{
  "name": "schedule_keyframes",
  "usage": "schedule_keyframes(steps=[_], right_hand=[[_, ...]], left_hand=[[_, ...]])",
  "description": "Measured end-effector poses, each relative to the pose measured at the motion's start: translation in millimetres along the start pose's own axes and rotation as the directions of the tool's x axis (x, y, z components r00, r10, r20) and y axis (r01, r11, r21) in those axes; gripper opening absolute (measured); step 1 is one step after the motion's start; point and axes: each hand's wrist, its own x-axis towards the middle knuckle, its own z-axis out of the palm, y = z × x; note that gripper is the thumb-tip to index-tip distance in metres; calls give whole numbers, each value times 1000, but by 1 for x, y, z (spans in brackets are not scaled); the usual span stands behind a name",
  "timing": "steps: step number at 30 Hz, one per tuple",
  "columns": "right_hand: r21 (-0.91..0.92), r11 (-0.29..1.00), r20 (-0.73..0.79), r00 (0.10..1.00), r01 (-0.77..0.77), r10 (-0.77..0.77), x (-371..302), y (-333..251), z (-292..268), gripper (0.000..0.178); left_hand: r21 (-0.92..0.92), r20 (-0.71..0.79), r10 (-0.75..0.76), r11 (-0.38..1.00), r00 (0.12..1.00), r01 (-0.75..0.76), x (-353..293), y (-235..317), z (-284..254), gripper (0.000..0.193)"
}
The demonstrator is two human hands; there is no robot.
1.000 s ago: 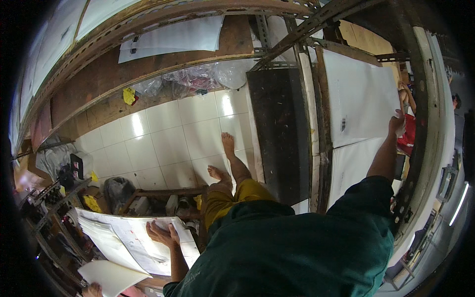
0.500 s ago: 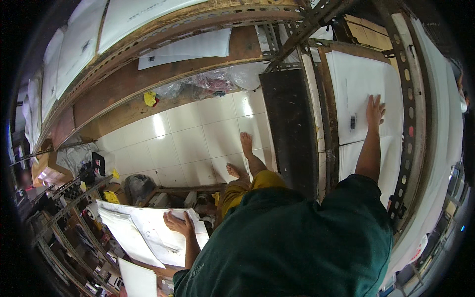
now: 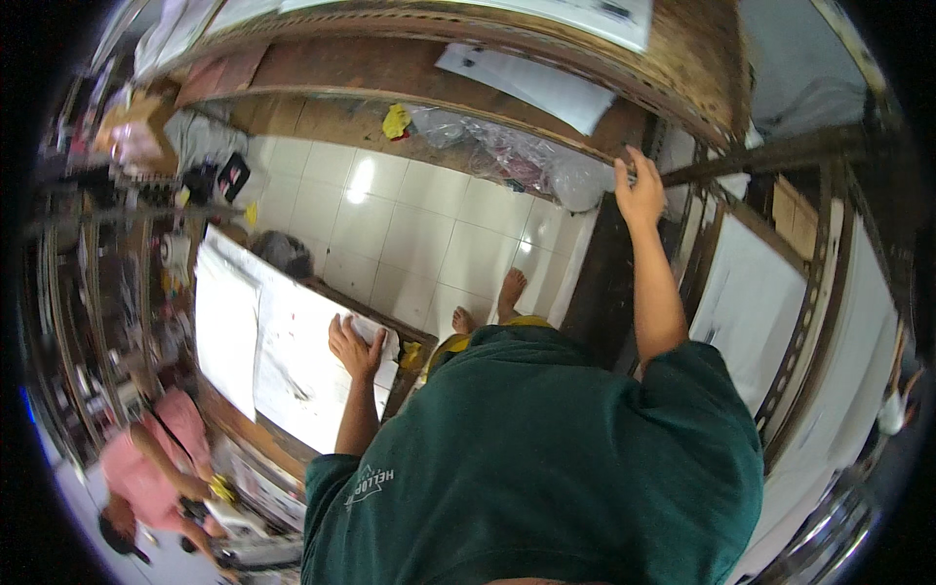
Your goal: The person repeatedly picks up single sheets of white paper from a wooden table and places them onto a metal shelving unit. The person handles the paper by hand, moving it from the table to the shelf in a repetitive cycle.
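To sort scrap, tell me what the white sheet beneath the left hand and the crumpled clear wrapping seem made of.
White sheet: perhaps matte paper or card, flat, smudged, straight-edged. Crumpled wrapping: likely glossy plastic film, transparent, with bright creases.

Left hand (image 3: 357, 353) is palm-down near the worktop's (image 3: 273, 444) right edge, thumb out from the fingers. Right arm (image 3: 655, 292) is stretched way forward, right hand (image 3: 641, 198) loosely open by the shelf's (image 3: 341, 73) right end.
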Motion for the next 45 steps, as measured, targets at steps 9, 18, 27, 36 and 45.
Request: schedule_keyframes(steps=[9, 18, 27, 36, 45], right_hand=[[-101, 697, 94, 691, -710, 717, 81, 62, 183, 73], [-144, 685, 77, 682, -714, 727, 104, 119, 223, 38], [173, 387, 162, 414, -905, 896, 106, 78, 194, 26], [-756, 583, 565, 747, 297, 351, 104, 128, 148, 22], [-752, 331, 659, 645, 570, 386, 105, 222, 148, 34]], left_hand=[[15, 49, -108, 994, 993, 108, 1, -3, 0, 77], [29, 144, -184, 983, 972, 182, 7, 4, -10, 78], [12, 134, -166, 986, 977, 166, 9, -3, -4, 80], [10, 172, -179, 984, 969, 180, 6, -6, 2, 79], [13, 176, -182, 983, 967, 182, 6, -6, 2, 78]])
